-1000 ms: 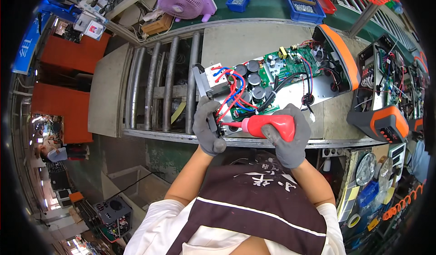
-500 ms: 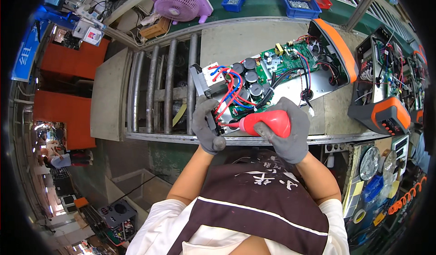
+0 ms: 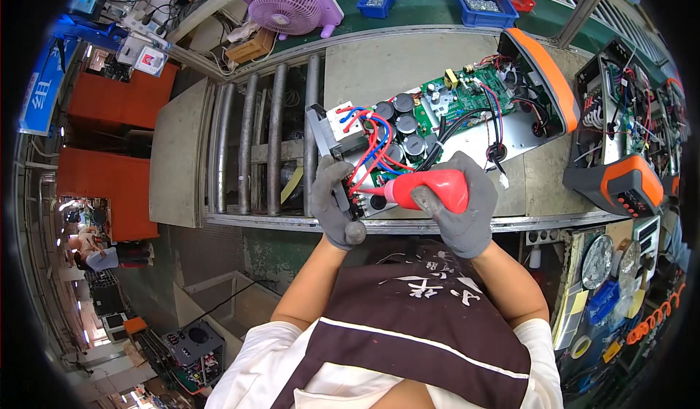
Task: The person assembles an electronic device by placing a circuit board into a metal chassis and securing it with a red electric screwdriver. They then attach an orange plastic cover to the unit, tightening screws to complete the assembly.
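My right hand, in a grey glove, is wrapped around a red squeeze bottle with a narrow nozzle. The bottle lies nearly level, its nozzle pointing left at the wires and terminals by the end panel. My left hand, gloved too, grips the near part of the dark end panel of an opened machine chassis, thumb toward me. On the chassis sit a green circuit board, several black round capacitors, and red and blue wires. Whether the nozzle tip touches anything, I cannot tell.
Metal rollers run left of the chassis. More open machines stand at the right. Behind are a purple fan and blue bins of small metal parts. A person is far left.
The bottle's nozzle tip has risen a little, away from the near terminals toward the red wires. My left hand keeps its hold on the end panel. The whole view has shifted slightly.
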`<state>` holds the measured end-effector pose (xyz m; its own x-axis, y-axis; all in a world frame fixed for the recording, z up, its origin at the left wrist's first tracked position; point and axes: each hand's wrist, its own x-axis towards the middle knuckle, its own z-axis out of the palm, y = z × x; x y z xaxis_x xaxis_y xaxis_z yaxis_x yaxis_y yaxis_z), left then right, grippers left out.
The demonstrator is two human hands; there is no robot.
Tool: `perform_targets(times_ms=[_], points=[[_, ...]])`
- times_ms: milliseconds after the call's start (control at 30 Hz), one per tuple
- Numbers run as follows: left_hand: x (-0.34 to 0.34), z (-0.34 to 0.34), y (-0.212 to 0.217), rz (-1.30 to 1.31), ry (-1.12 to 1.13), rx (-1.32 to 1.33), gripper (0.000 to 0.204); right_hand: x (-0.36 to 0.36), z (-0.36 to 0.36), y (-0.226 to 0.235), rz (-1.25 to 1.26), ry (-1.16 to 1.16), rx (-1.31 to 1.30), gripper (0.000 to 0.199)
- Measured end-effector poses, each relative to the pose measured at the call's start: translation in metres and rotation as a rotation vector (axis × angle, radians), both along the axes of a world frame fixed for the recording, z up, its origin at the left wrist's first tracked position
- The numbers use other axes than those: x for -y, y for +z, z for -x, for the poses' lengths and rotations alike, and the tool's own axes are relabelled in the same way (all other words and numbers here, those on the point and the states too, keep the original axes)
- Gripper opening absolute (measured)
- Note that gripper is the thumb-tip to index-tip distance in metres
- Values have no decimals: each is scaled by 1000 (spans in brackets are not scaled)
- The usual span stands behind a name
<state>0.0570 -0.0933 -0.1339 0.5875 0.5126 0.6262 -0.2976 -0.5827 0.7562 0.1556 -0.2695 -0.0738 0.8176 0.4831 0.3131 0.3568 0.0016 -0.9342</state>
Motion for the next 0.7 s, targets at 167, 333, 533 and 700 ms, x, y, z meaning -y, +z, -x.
perform_targets(times_ms=[167, 333, 533, 700], points=[[-1, 2, -4, -52, 22, 37, 93, -8, 4, -5, -94, -86, -102, 27], [0, 1, -2, -89, 36, 72, 88, -13, 3, -16, -65, -80, -17, 30], [-2, 0, 0, -83, 15, 64, 89, -13, 10, -14, -63, -85, -31, 30], [-5, -1, -5, -97, 43, 67, 92, -3, 4, 3, 53, -82, 232, 30]])
